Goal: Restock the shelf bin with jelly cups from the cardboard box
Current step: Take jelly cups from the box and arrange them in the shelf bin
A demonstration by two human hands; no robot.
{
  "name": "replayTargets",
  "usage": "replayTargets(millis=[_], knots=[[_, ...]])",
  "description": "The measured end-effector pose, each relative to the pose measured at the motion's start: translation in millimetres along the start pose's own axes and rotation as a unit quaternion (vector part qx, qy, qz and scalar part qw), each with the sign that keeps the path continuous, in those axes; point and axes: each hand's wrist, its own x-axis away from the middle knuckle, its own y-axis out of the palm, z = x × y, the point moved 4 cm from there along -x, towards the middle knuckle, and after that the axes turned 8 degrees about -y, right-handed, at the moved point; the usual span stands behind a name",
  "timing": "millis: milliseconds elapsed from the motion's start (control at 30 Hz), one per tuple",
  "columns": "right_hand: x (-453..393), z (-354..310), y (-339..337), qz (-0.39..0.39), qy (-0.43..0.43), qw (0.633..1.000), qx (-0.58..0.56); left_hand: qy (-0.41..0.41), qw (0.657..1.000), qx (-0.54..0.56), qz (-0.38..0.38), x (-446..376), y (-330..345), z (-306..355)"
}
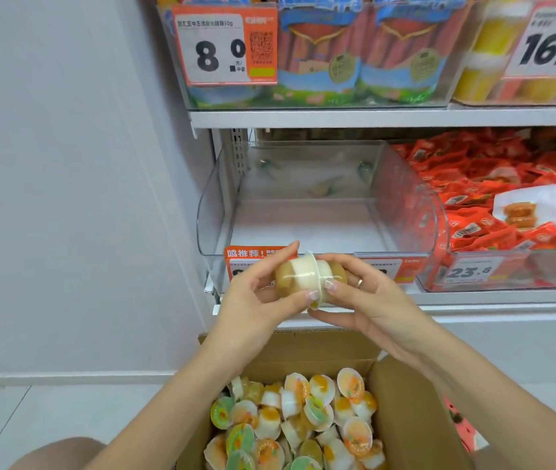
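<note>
A cardboard box (402, 401) at six o'clock brims with jelly cups (290, 422). Above it, the left hand (256, 300) and right hand (368, 300) together pinch two cups (307, 278) pressed rim to rim before the near-empty clear bin (307, 225) at twelve o'clock. Best lifted over the front lip and set well back. A few cups blur behind its rear wall; price tags sit hidden.
</note>
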Motion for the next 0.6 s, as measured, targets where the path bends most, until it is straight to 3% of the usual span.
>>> replayTargets(millis=[367,600], knots=[[0.6,-2.3,1.0,0.018,0.019,0.998,-0.052,0.036,0.998,-0.052,-0.025,-5.1,9.8,2.3],[1.5,5.5,5.0,0.031,0.036,0.998,-0.049,0.059,0.984,-0.156,0.059,-4.5,7.9,-3.9]])
